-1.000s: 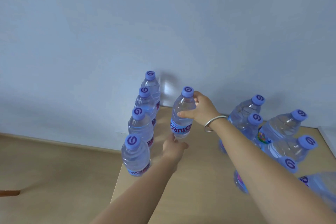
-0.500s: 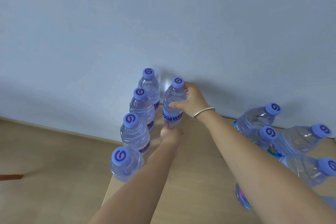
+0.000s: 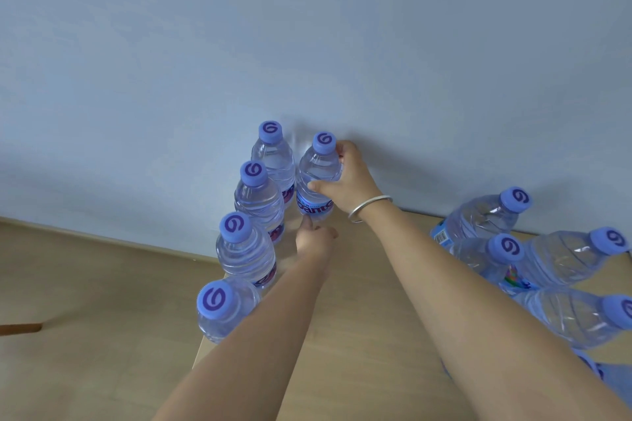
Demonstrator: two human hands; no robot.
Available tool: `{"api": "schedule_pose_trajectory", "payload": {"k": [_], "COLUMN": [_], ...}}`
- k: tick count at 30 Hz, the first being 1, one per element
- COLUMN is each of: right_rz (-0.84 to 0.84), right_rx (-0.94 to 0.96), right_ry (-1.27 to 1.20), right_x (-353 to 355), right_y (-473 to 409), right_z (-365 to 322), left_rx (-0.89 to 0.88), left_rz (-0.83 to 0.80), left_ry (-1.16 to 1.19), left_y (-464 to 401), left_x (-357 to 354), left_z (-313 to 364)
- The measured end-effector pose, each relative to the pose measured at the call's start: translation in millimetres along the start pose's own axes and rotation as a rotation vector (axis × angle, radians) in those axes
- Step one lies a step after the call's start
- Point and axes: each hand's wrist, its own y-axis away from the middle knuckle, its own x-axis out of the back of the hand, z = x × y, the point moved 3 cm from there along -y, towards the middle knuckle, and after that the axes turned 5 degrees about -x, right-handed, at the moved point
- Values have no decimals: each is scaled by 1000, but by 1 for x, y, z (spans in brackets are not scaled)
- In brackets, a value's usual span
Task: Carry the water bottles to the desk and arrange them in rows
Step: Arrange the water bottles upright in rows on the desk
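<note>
My right hand (image 3: 352,181) grips a clear water bottle (image 3: 318,174) with a blue cap and blue label, upright at the far end of the wooden desk (image 3: 359,335) by the wall. My left hand (image 3: 316,239) is at that bottle's base, thumb against the lower label and the other fingers curled. Just left of it, a row of several matching bottles (image 3: 246,249) runs along the desk's left edge. The held bottle stands beside the farthest one (image 3: 273,154).
Several more bottles (image 3: 485,215) are bunched at the desk's right side. A pale blue wall (image 3: 307,44) rises directly behind the desk. Wooden floor (image 3: 85,301) lies beyond the desk's left edge.
Both hands moved the bottle away from me toward the wall, up next to the farthest bottle of the left row. The view also shifted forward.
</note>
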Motion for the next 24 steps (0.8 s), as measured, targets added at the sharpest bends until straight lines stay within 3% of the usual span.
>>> {"api": "schedule_pose_trajectory", "payload": {"k": [6, 12, 18, 22, 24], "right_rz": [12, 45, 42, 251, 492], "right_rx": [76, 62, 15, -92, -76], "right_ry": [194, 113, 205, 102, -13], "right_x": [2, 2, 6, 28, 45], "right_y": [-4, 4, 18, 67, 105], "right_z": [-13, -9, -13, 4, 14], "left_rx": [-9, -23, -22, -28, -48], "left_rz": [7, 26, 11, -119, -190], "left_ry": [0, -41, -77, -172, -206], "left_y": [-2, -5, 2, 18, 29], "left_x": [-2, -1, 0, -7, -10], "left_z": [3, 3, 3, -16, -26]}}
